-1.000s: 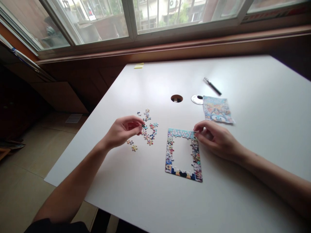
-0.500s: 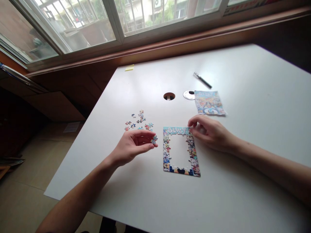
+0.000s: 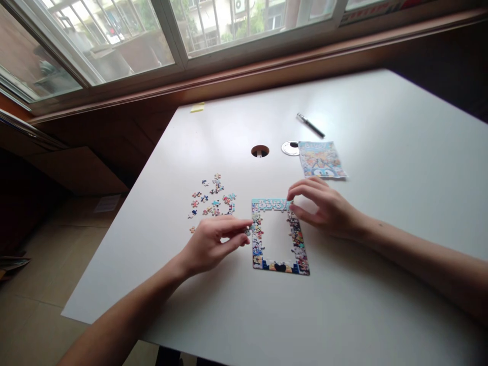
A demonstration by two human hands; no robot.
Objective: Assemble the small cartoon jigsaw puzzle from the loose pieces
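Observation:
My left hand (image 3: 219,242) pinches a small jigsaw puzzle piece (image 3: 247,231) between thumb and fingers, right at the left border of the puzzle frame (image 3: 279,268). That frame is a rectangle of joined pieces with a light blue lettered top strip, and the white tabletop shows through its middle. At its upper right corner rests my right hand (image 3: 324,206). The thumb and index finger there are curved apart, their tips close to the corner, with nothing seen between them. Several loose puzzle pieces (image 3: 205,198) lie beyond my left hand, which partly hides the nearest.
A printed picture sheet (image 3: 322,160) lies on the white table (image 3: 381,132), overlapping a round metal cover (image 3: 290,148). Left of it is an open cable hole (image 3: 260,151). A black pen (image 3: 310,125) and a yellow sticky note (image 3: 197,107) lie farther back, toward the window.
My left hand has moved slightly right and toward me with the piece, up to the frame's left border, uncovering more loose pieces. My right hand stays at the corner. The view has shifted a little.

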